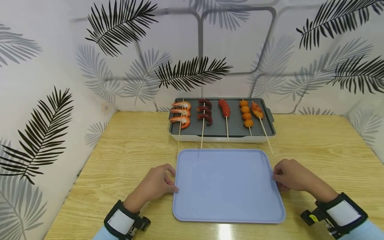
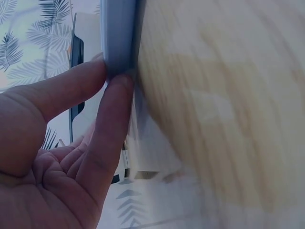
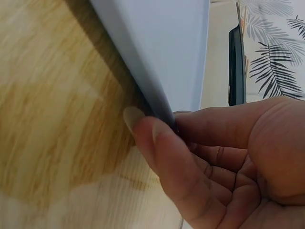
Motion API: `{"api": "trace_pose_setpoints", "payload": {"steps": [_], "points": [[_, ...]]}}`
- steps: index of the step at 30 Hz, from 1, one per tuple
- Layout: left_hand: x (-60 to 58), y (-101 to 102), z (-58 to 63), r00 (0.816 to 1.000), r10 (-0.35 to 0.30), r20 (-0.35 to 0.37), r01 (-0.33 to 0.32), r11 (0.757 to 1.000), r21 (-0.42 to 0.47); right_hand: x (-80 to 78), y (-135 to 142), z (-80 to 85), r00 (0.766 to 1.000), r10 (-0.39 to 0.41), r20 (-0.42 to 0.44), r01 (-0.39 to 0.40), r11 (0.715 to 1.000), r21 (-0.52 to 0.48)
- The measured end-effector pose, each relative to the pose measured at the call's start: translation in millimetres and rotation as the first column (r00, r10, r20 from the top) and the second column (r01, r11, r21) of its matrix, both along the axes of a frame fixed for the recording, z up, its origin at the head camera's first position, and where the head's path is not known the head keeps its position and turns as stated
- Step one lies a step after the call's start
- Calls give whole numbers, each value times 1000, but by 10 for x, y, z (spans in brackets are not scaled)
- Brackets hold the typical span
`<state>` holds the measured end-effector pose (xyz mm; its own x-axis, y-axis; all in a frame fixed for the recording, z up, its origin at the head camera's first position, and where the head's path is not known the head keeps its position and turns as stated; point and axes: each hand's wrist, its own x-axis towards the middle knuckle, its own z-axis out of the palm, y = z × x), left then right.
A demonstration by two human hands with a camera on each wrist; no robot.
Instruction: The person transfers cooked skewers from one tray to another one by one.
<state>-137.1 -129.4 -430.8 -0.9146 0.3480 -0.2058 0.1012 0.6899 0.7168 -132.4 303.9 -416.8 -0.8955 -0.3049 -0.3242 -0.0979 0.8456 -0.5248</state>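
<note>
A pale blue rectangular tray (image 1: pixel 223 186) with rounded corners lies in front of the grill in the head view, with nothing on it. My left hand (image 1: pixel 156 182) pinches its left rim between thumb and fingers; the left wrist view shows the fingertips (image 2: pixel 121 86) right at the tray's edge (image 2: pixel 119 36). On the opposite side, my right hand (image 1: pixel 291 175) pinches the right rim. In the right wrist view its thumb (image 3: pixel 214 126) presses the rim from above, while the other fingers sit low by the tabletop.
Behind the tray stands a grill (image 1: pixel 216 130) with a dark plate. On it lie skewers of shrimp (image 1: pixel 181 113), dark curled pieces (image 1: pixel 204 111), a red sausage (image 1: pixel 224 108), orange balls (image 1: pixel 246 115) and an orange-brown piece (image 1: pixel 257 110). Some sticks reach over its front edge. A leaf-patterned wall covering (image 1: pixel 180 40) rises behind.
</note>
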Motion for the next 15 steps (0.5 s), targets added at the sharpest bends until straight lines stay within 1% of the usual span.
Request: {"api": "trace_pose_setpoints", "payload": {"steps": [4, 10, 12, 15], "points": [[-6, -11, -6, 1000, 10, 2, -10, 1000, -8, -11, 8, -13, 1000, -6, -5, 6, 1000, 0], [-12, -22, -28, 1000, -9, 17, 9, 1000, 9, -22, 66, 17, 1000, -2, -13, 2, 1000, 28], [-14, -29, -39, 1000, -12, 20, 11, 1000, 14, -48, 121, 66, 1000, -1, -23, 2, 999, 38], [-19, -39, -52, 1000, -6, 19, 6, 1000, 19, -138, 233, 196, 999, -11, -49, 13, 999, 49]]}}
